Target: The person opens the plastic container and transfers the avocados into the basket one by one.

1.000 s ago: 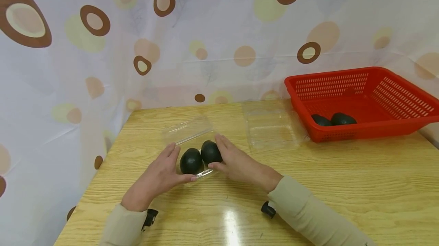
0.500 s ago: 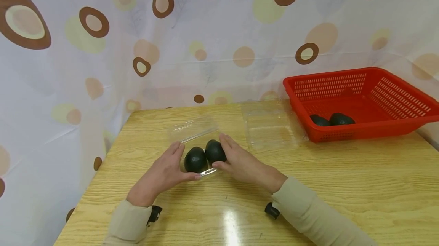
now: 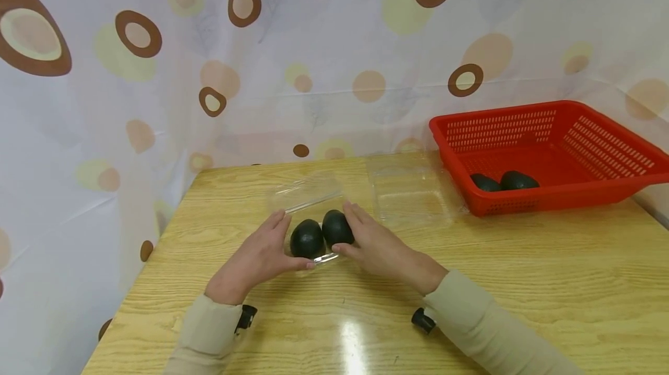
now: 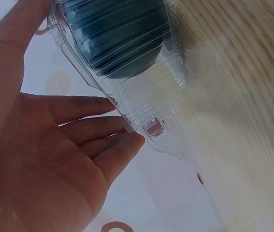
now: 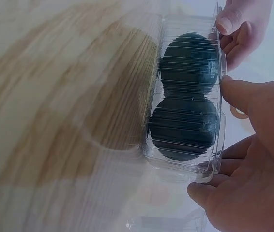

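In the head view, two dark green avocados, a left one [image 3: 307,239] and a right one [image 3: 337,228], lie side by side in a clear plastic clamshell box [image 3: 326,258]. Its transparent lid [image 3: 305,189] is folded back on the far side. My left hand [image 3: 261,253] grips the box's left end, thumb along the near rim and fingers at the far side. At the right end, my right hand [image 3: 378,250] holds it the same way. Both wrist views show the ribbed box wall [image 5: 190,166], with avocado visible through it.
A red plastic basket [image 3: 502,204] stands at the back right with two dark avocados [image 3: 518,180] inside. Left of it lies another clear plastic box [image 3: 410,195], open. A patterned curtain [image 3: 324,114] hangs behind the wooden table [image 3: 470,282].
Both hands have moved the box with its avocados to the right and slightly away from me along the table. The basket and the other box have stayed in place.
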The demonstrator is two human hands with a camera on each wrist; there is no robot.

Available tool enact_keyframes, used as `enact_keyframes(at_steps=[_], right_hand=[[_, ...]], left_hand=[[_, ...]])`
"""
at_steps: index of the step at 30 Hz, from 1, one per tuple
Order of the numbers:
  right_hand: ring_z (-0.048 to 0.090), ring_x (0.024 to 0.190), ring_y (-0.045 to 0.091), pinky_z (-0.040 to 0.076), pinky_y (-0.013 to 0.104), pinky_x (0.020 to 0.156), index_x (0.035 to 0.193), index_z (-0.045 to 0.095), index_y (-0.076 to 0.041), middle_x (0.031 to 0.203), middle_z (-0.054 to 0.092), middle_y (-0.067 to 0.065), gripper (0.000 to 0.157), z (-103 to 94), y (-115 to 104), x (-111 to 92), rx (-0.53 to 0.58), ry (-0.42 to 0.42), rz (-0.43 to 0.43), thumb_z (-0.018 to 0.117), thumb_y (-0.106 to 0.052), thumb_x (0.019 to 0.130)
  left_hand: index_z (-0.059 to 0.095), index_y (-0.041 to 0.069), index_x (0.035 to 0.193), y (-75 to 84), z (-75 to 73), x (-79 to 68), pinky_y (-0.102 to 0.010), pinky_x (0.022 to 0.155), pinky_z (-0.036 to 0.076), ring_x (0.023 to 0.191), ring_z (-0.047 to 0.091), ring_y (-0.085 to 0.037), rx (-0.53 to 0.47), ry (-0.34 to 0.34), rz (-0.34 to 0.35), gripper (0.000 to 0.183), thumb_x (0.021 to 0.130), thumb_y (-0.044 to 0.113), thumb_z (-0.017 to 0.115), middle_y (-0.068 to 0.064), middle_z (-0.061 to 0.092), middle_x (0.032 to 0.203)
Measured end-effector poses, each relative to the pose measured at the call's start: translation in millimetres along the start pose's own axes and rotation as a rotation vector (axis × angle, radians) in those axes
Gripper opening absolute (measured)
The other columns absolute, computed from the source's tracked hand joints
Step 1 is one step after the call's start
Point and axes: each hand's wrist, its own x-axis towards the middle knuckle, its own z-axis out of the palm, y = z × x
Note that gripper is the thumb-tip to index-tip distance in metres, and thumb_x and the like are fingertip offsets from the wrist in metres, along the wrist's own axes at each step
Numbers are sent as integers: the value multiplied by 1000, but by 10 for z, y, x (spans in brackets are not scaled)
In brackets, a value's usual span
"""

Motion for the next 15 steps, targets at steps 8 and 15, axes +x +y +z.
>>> enact_keyframes(at_steps=[8,15], right_hand=[[24,150,40,33,55,117,154,29,0,161,24,23,80,-25,20,9,-24,20,-16,64,-40,96],[42,140,34,45,48,109,148,40,2,153,38,18,71,-42,-22,71,-113,52,-95,69,-33,94]], left_hand=[[25,-4,155,30,-14,40,-53,117,34,150,24,-38,-6,-14,0,113,76,55,80,-24,20,163],[23,-4,155,47,17,45,-53,117,33,152,19,-39,23,2,7,111,79,54,79,-25,18,163]])
